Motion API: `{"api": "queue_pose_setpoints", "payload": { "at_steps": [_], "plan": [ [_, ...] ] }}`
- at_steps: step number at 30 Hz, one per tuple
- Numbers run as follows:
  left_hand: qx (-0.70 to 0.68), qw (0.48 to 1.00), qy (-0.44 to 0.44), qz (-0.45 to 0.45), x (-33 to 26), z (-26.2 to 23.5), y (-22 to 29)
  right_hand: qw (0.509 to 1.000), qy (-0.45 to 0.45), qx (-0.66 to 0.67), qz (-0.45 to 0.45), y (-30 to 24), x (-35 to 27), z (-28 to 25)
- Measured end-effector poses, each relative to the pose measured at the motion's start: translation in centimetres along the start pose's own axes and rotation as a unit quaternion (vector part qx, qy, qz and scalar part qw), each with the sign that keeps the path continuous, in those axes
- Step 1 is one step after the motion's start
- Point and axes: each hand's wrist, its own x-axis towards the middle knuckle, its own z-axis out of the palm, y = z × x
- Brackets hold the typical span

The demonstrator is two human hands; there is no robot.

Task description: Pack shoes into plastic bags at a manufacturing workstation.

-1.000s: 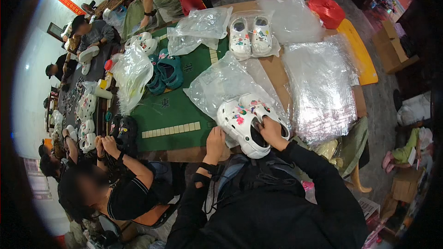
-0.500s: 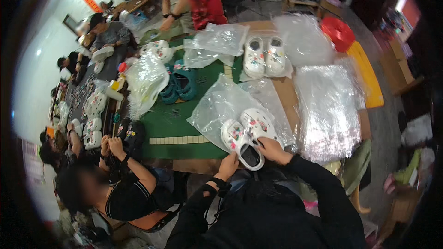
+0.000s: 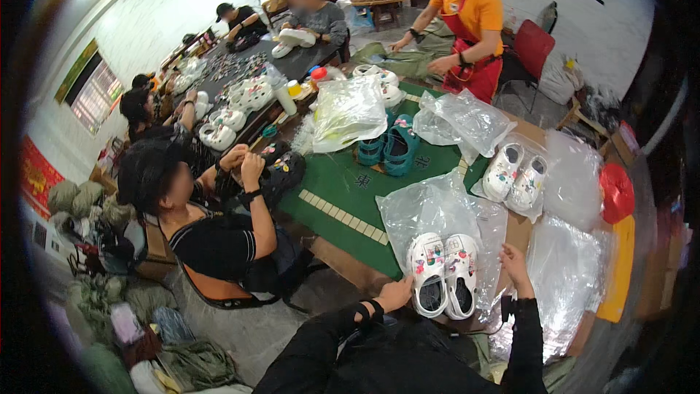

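The pair of white clogs (image 3: 443, 273) lies low and a little right of centre in the frame, side by side, toes pointing up the frame, heels toward me; each has a dark inner sole and small coloured charms dotted over its white upper; the pair rests on a clear plastic bag (image 3: 426, 215) spread flat over the near edge of the worktop (image 3: 343, 193), which is covered in green cloth. My left hand (image 3: 397, 294) comes in from below and touches the heel of the left clog, fingers curled loosely against it; my right hand (image 3: 514, 266) sits just to the right of the right clog, fingers spread and resting on the plastic, pinching nothing that I can make out. Further up the frame, to the right, a second pair of white clogs (image 3: 516, 174) lies on another clear bag; at upper centre a pair of teal clogs (image 3: 388, 147) sits on the green cloth. At the left of the frame a seated person in a dark top (image 3: 211, 237) works with raised hands; at the top a person in an orange shirt (image 3: 467, 22) stands by the far edge.
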Motion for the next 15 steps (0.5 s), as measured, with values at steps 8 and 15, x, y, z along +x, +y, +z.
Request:
{"api": "queue_pose_setpoints", "payload": {
  "at_steps": [8,15],
  "plan": [
    [-0.049,0.999,-0.011,-0.006,0.6,2.0,-1.2,0.876,0.065,-0.441,-0.186,6.1,3.8,6.1],
    [-0.023,0.998,-0.020,0.051,1.4,3.0,-2.3,0.885,0.098,-0.420,-0.177,5.6,1.9,5.5]
  ]
}}
